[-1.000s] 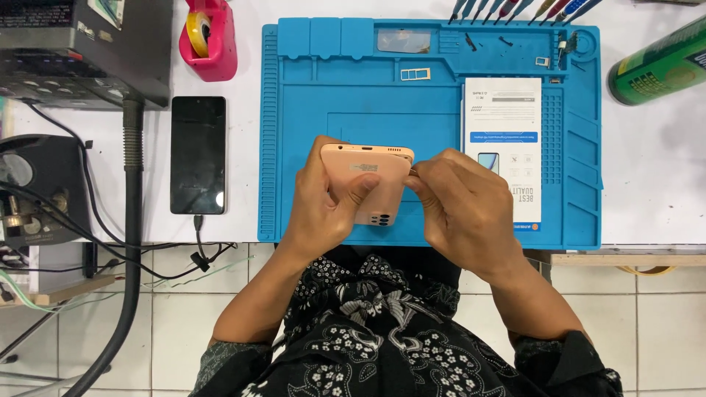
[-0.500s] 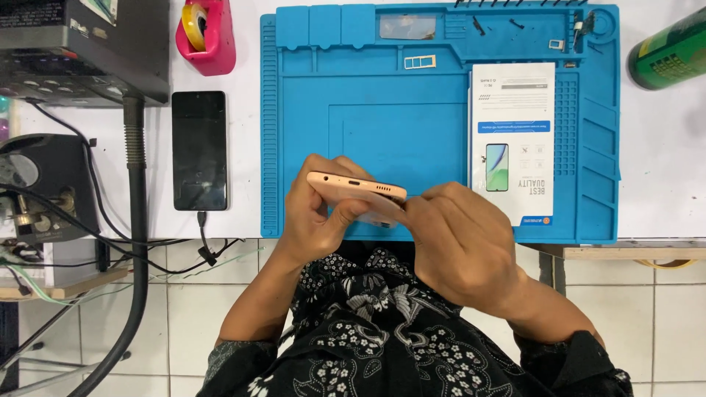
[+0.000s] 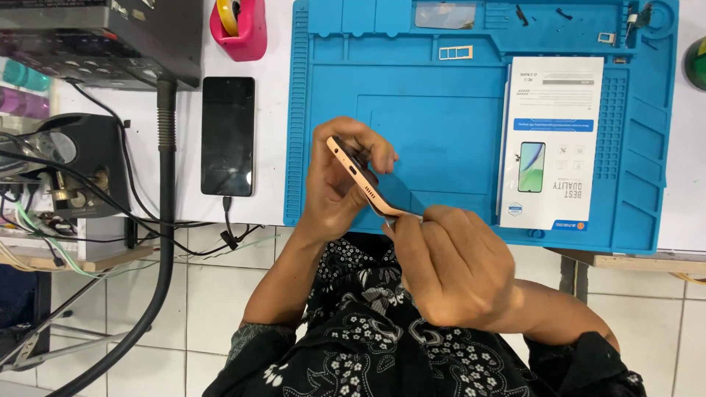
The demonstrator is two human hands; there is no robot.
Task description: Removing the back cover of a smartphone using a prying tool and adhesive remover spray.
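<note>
Left hand (image 3: 334, 191) grips the slim peach-coloured phone (image 3: 362, 181) edge-up, exposing its ports, while right hand (image 3: 448, 265) pinches its lower corner

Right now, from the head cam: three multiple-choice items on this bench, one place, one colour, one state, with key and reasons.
1. Where does the black phone lie?
A. on the white tabletop left of the blue mat
B. on the blue mat
C. on the floor tiles

2. What colour is the tape holder at the top?
A. green
B. pink
C. grey

3. How is the peach phone held?
A. flat on the mat
B. edge-on, in both hands, off the mat
C. in one hand only

Key:
1 A, it lies on white surface beside the blue mat.
2 B, its body is pink.
3 B, the left hand grips its upper part and the right hand meets its lower end.
</note>
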